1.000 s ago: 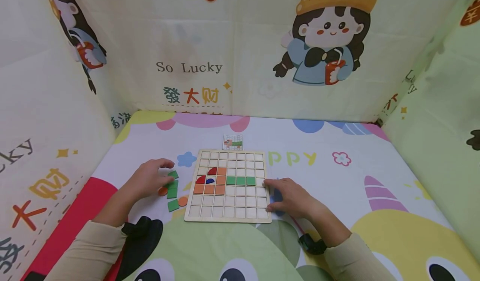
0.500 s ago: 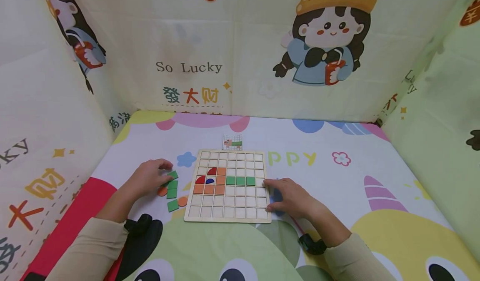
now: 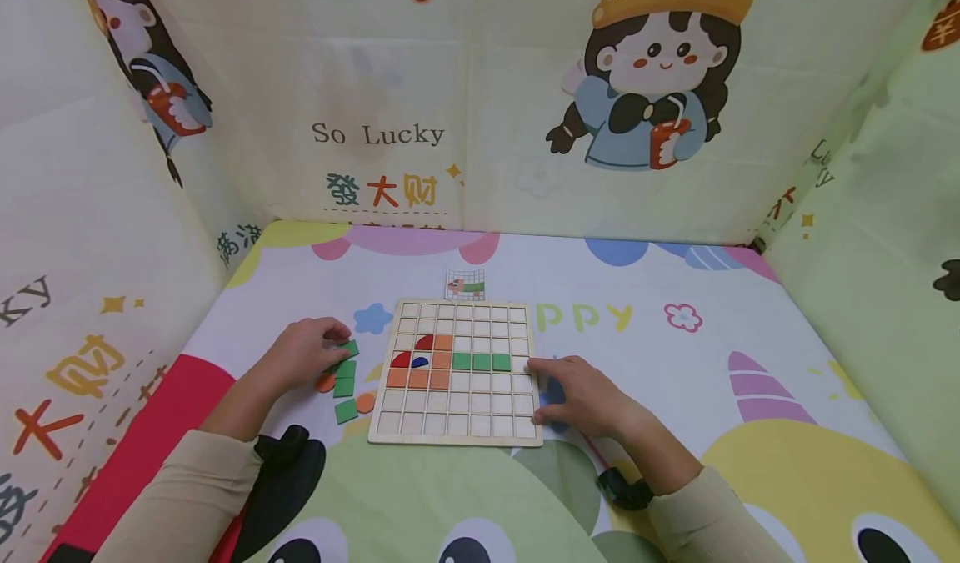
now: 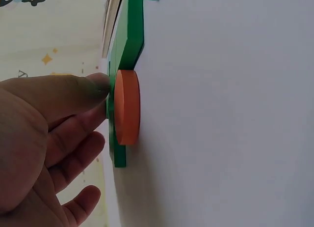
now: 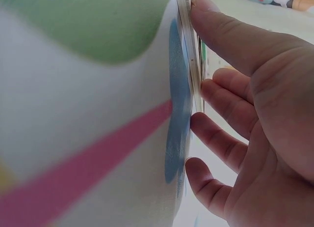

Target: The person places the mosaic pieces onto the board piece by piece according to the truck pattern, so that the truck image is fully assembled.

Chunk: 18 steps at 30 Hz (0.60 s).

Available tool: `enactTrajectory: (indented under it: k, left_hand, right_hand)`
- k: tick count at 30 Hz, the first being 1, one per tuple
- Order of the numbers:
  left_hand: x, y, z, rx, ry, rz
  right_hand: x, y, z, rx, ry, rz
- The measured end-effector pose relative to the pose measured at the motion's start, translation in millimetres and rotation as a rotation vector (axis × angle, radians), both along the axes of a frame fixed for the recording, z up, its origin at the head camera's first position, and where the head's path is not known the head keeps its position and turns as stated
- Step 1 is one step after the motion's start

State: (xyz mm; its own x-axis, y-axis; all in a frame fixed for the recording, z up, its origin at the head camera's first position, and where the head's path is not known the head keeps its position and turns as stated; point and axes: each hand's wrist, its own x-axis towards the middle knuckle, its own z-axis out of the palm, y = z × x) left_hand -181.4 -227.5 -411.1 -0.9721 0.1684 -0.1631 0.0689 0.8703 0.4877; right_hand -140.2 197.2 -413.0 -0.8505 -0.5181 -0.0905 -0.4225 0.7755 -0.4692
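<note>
The left hand [image 3: 306, 353] pinched a green tile [image 3: 352, 349] left of the board [image 3: 470, 404]; careless lifting risked nudging the orange disc [image 3: 326, 384] (lying close). The relaxed right hand [image 3: 583, 396] touched the board.

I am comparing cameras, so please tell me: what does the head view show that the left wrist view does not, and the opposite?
Only the head view shows the right grip touching the grid board, the red pieces and blue piece on it, the picture card, and the orange disc nearer the board.

Only the left wrist view shows the palm side of the left grip and the thick side of the other orange disc.

Both show the left grip at a green square, with that disc and other green squares nearby.
</note>
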Motion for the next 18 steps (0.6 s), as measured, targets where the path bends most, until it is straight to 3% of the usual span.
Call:
enactTrajectory:
  k: [10, 18]
  left_hand:
    - [-4.7, 12.9, -0.3, 0.0, -0.022, 0.015]
    - [-5.4, 9.8, 0.6, 0.007, -0.013, 0.026]
  right_hand:
    - [0.3, -0.1, 1.5, -0.006, -0.006, -0.001]
    - [0.1, -0.5, 1.5, -0.003, -0.014, -0.009]
